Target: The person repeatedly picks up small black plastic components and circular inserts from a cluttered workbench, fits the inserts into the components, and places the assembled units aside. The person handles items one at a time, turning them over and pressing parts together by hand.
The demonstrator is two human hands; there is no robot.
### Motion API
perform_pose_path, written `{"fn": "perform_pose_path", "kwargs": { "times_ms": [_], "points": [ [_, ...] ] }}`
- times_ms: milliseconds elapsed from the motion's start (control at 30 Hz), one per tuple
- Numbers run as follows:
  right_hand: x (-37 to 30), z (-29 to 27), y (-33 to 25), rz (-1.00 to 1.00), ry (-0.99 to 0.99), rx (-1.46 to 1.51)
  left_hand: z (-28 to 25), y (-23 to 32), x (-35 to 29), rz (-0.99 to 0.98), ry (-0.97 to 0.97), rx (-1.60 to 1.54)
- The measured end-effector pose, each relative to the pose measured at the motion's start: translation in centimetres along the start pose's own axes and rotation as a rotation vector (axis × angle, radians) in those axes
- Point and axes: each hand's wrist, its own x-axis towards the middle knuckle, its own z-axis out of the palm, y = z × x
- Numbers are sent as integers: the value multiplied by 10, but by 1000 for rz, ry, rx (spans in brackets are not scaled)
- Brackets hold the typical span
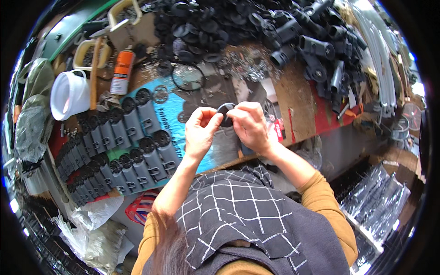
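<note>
My left hand pinches the left side of a small dark round plastic part between thumb and fingers. On its other side, the curled fingers of my right hand close in against the same piece. A light curved rim shows along the part's top; my fingers hide much of the rest. Both hands are above the bench, over a blue printed sheet. To the left of them stand rows of grey plastic tube fittings with black round ends.
Black round parts heap at the back, with small metal pieces before them. Black tube connectors pile at the back right. A white bucket and an orange spray can stand at left. A black ring lies behind my hands.
</note>
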Motion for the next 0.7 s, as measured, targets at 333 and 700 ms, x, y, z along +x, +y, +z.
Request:
{"fn": "perform_pose_path", "kwargs": {
  "times_ms": [333,700],
  "points": [
    [-92,-17,43,963,-137,165,62,-67,-6,-296,80,460],
    [-96,11,75,1070,-118,637,49,-100,34,-270,-104,270]
  ]
}}
